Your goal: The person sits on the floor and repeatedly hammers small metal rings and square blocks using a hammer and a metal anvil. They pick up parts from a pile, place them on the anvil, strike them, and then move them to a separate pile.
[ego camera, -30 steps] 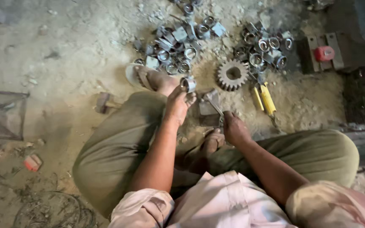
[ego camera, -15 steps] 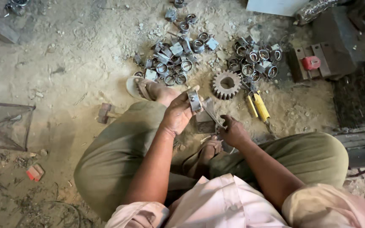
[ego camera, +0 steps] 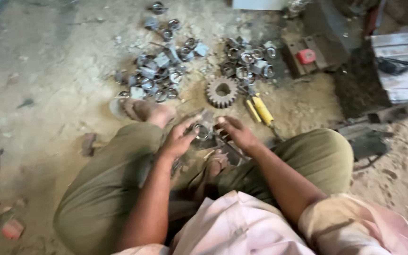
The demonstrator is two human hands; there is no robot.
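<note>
Both hands (ego camera: 178, 139) (ego camera: 236, 133) grip ring (ego camera: 200, 131); gear (ego camera: 222, 92) beyond.

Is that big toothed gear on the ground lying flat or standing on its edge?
Lying flat. The gear shows its full round face and centre hole to the camera, teeth all around, resting on the dirt floor.

The person wears olive-green trousers (ego camera: 119, 189), a pale pink shirt (ego camera: 242, 231) (sleeves rolled up) and sandals (ego camera: 133, 109).
</note>
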